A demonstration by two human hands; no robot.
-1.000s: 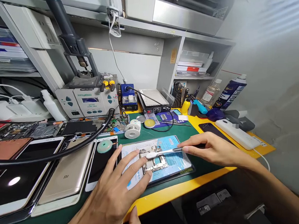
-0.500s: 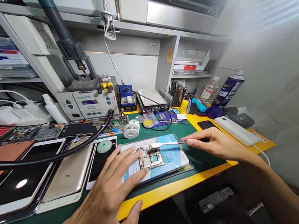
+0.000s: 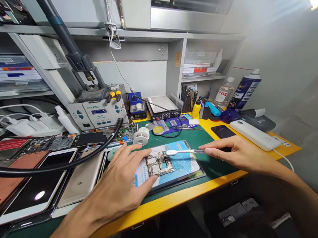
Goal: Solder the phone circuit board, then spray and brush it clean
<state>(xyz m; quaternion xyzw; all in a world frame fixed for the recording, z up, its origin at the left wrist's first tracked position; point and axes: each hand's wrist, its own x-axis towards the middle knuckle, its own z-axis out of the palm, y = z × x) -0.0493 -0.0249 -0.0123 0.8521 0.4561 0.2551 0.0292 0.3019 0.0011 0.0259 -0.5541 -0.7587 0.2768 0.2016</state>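
A phone circuit board (image 3: 158, 164) lies on a blue and white packet (image 3: 181, 170) at the mat's front. My left hand (image 3: 125, 176) comes in from the lower left, its fingertips at the board's upper left corner and its thumb at the lower left edge, gripping the board between them. In my right hand (image 3: 231, 153) is a toothbrush (image 3: 184, 152), pinched by its dark handle between thumb and fingers. The white brush head rests at the board's upper right edge; its bristles face down, out of sight.
Several phones (image 3: 42, 179) lie at left under a thick black hose (image 3: 97, 151). Behind the board stand a solder spool (image 3: 140, 137), a flux tin (image 3: 158, 130) and a hot-air station (image 3: 98, 111). A white power bank (image 3: 253, 134) lies right; the yellow table edge (image 3: 175, 199) runs in front.
The brush head has shifted right along the board's upper edge. My left thumb has moved up against the board's lower edge, and the left fingers have drawn back slightly. The camera view has turned a little.
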